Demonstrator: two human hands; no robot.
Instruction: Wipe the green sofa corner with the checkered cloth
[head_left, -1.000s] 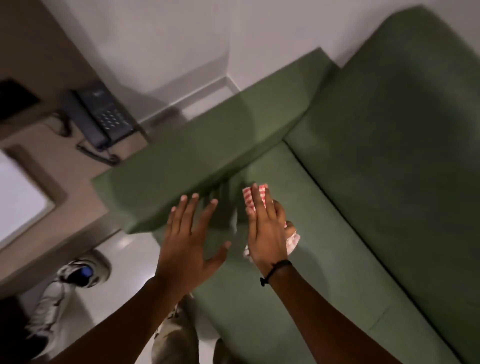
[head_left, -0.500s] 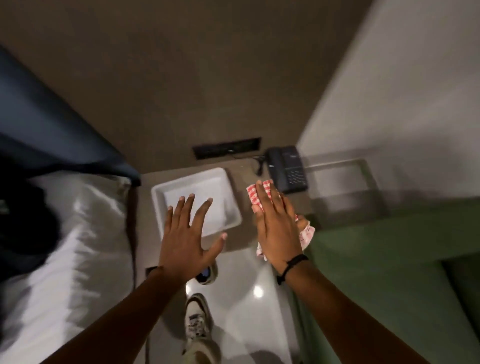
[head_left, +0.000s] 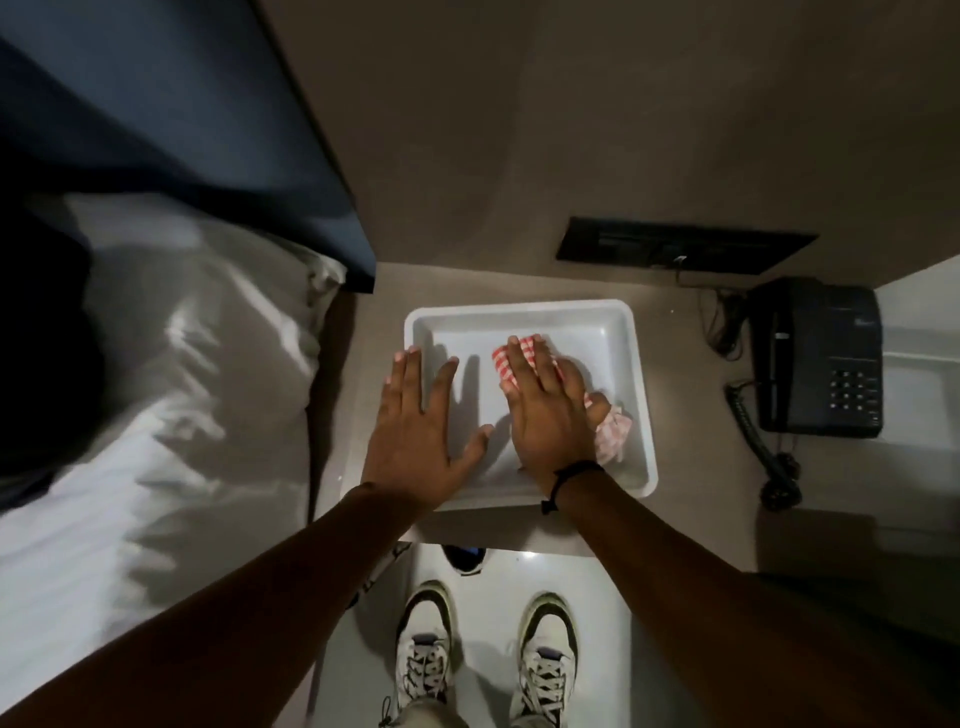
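Checkered cloth (head_left: 511, 364) (one), two hands (head_left: 548, 413)

A white plastic tray (head_left: 640, 364) is sitting on the beige worktop (head_left: 685, 332). A dark corded telephone (head_left: 821, 358) is lying to its right, its coiled cord (head_left: 753, 436) trailing toward the front edge. A black socket panel (head_left: 680, 245) is sitting in the wall behind. A bed with white linen (head_left: 156, 395) is lying at left. 2 white sneakers (head_left: 426, 654) are standing on the glossy floor (head_left: 493, 577).
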